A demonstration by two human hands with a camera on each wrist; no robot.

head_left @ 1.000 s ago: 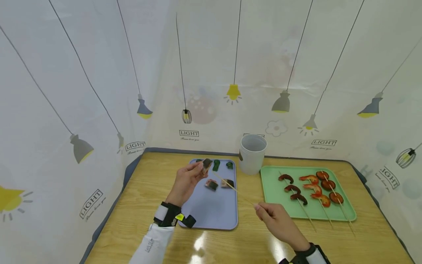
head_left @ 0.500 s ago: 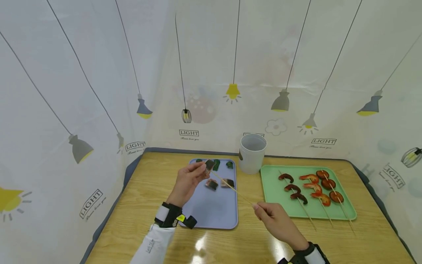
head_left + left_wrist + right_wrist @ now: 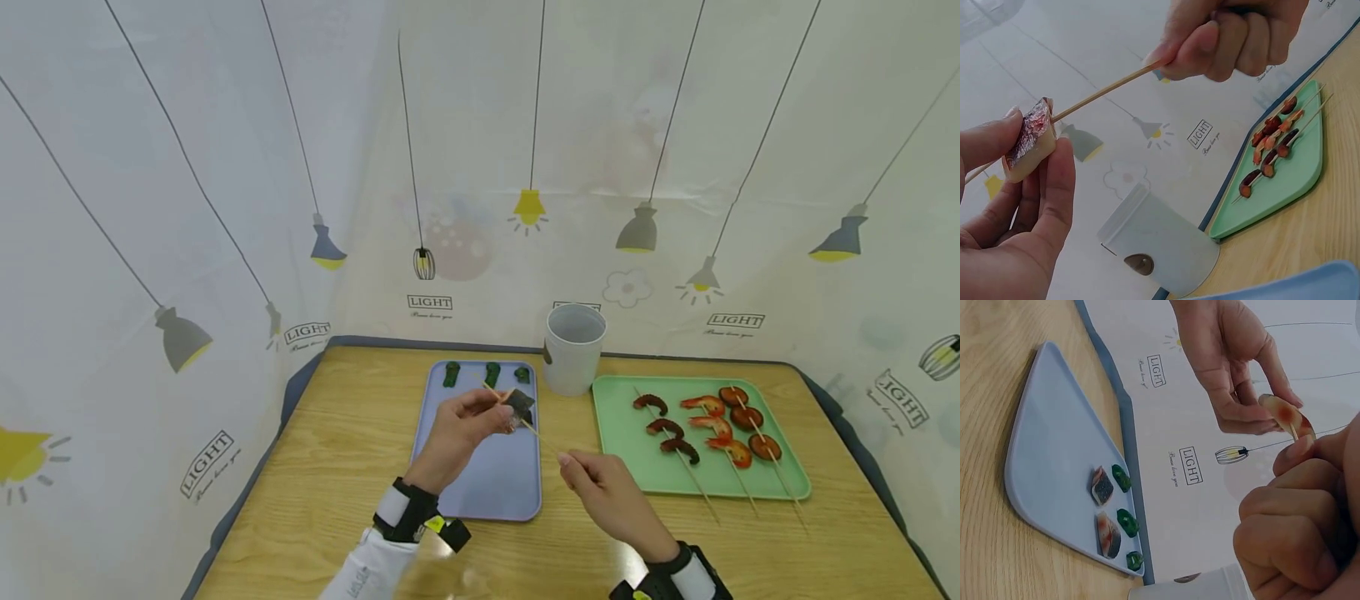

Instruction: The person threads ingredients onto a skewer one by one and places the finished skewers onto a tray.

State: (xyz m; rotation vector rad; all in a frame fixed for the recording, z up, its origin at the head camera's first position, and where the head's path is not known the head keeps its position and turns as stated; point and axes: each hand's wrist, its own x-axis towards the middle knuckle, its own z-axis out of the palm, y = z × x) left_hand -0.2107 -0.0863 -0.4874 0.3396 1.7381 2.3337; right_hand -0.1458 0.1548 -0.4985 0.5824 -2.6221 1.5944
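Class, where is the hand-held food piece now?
In the head view, the food piece shows against the right side of the blue tray, threaded on the skewer and pinched by the left hand.

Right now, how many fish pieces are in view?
3: one fish piece threaded on the skewer, pinched by the left hand; a second and third on the blue tray, mostly hidden in the head view. I see no others.
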